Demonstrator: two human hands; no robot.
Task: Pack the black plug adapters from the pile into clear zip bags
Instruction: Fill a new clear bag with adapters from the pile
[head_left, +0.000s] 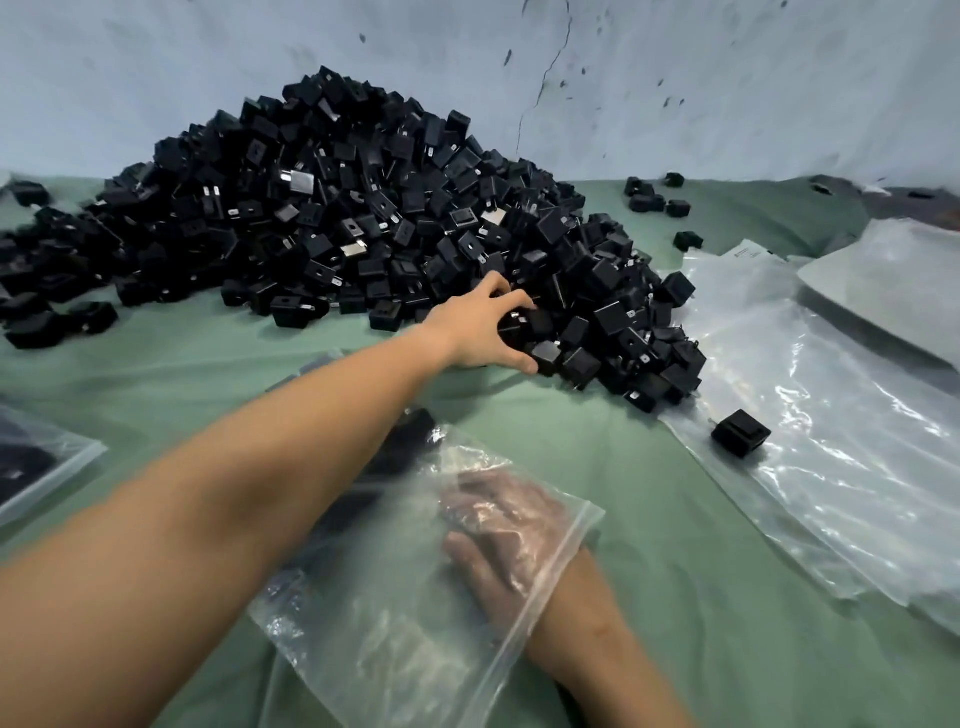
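The left hand (488, 327) is stretched out to the near edge of the big heaped pile of black plastic plug adapters (332, 208). Its fingers and thumb are curled round a small clutch of those boxy adapters (530, 332); how many I cannot tell. The right hand (498, 540) is nearer the body than the pile, pushed in through the mouth of a clear, crinkled plastic zip bag (395, 613). Seen through the film, its fingers look spread and fairly straight, propping the bag open rather than gripping anything.

The grab looks like the step in hand, with the drop into the bag to follow. That move turns on the bag's mouth: the zip edge runs along the side where the right wrist enters, facing away from the left forearm, which crosses above the bag's far corner. So the left hand would need to come back from the pile and round to that side (an awkward crossing, I'd judge).

One stray black adapter (740, 434) sits on the loose clear plastic bags (831, 441) right of the pile. Everything lies on a green cloth (675, 519).
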